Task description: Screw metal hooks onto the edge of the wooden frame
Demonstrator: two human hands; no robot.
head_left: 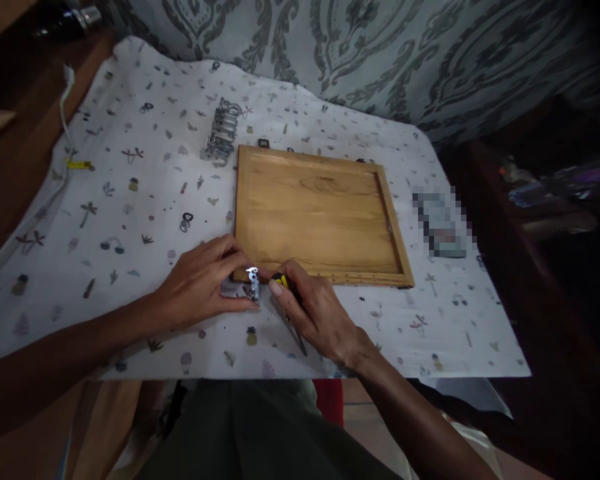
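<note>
Head view: nearest, my dark green garment [260, 427] below the edge of the cloth-covered tabletop [450, 333]; something red [329, 400] just right of it. My right forearm [405, 407] comes up steeply from lower right, slanting left; back of the right hand [320, 307] uppermost. Its fingers are curled closed around a yellow-and-black tool [281, 279], slim end emerging under my palm and pointing back toward me. My left forearm [80, 347] runs flatter, in from the left; left hand [203, 283] turned sideways, forefinger arched on the far side, thumb stretched straight on the near side. Held between the two: a small silvery metal fitting [254, 287], by the near left corner of a framed wooden panel [320, 213]. Whether metal touches wood, I cannot tell. Right fingertips just beside the fitting.

Panel lies flat, raised rim facing up. Right of it, a pixelated object [443, 223], details hidden. Far left, a white cable [65, 127] with a yellow tag [79, 164]. Near the panel's far left corner, a row of metal pieces [223, 133] set close together. Farthest back: grey wall covering [355, 40], scrolled leaf pattern.
</note>
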